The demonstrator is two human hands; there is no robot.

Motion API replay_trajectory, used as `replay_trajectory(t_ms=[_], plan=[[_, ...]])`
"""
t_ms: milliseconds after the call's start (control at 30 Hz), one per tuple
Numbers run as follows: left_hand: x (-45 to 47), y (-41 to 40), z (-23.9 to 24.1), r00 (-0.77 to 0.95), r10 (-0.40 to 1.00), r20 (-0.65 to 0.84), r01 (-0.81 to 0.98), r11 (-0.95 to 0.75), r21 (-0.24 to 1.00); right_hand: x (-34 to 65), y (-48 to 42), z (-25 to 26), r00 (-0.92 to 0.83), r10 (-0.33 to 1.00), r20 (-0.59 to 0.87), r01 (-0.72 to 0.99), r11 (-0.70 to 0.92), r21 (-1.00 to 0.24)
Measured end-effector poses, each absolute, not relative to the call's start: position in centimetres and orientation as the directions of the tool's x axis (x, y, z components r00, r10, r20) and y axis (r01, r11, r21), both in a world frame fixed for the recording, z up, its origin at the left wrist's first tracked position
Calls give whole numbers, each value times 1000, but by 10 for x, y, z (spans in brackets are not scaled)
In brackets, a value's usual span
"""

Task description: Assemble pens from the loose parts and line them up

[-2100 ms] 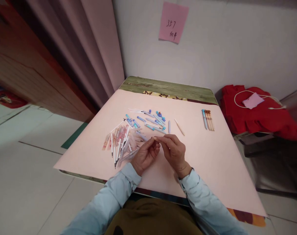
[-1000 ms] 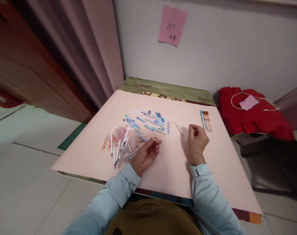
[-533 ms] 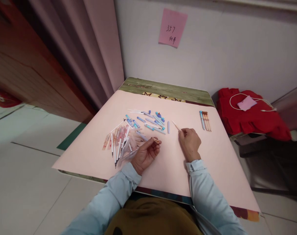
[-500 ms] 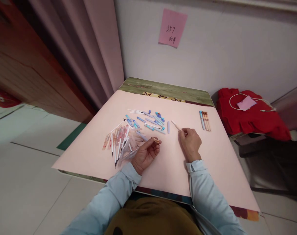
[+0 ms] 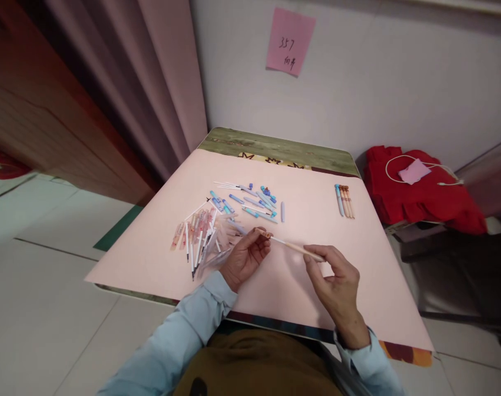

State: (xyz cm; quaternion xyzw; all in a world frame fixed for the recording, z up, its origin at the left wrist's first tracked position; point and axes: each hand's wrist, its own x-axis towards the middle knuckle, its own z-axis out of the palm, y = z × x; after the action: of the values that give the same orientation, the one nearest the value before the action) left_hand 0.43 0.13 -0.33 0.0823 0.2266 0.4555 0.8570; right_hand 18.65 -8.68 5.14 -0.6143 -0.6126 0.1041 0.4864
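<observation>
My left hand (image 5: 247, 258) rests on the pink sheet (image 5: 357, 258) and pinches a short tan pen part (image 5: 264, 235) between thumb and fingers. My right hand (image 5: 336, 283) is lifted above the sheet and pinches the near end of a thin tan refill (image 5: 293, 246). The refill's far tip points at the open end of the pen part and looks to touch it. Just beyond my left hand lies a heap of clear and pink pen barrels and white refills (image 5: 201, 234).
Blue pen parts (image 5: 254, 201) are scattered behind the heap. A few assembled pens (image 5: 343, 199) lie in a row at the back right. A red cloth with a white cable (image 5: 423, 190) sits right of the table. A pink note (image 5: 290, 41) hangs on the wall.
My right hand picked the thin refill up from the sheet and brought it back toward me, its tip now at the pen part in my left hand. The left hand stayed put.
</observation>
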Motion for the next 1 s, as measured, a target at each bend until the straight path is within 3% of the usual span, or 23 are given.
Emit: replay_trajectory(t_ms=[433,667,1000], plan=[[8,-2,0,456,850,-263,-695,525,491,180,-80,45,56,768,638,809,340,-480],[9,-3,1,422,871,-251,-679,487,550,175,-77,44,39,768,640,799,361,-481],[13,-1,-1,393,887,-242,-709,460,535,169,-75,36,86,755,650,815,323,-482]])
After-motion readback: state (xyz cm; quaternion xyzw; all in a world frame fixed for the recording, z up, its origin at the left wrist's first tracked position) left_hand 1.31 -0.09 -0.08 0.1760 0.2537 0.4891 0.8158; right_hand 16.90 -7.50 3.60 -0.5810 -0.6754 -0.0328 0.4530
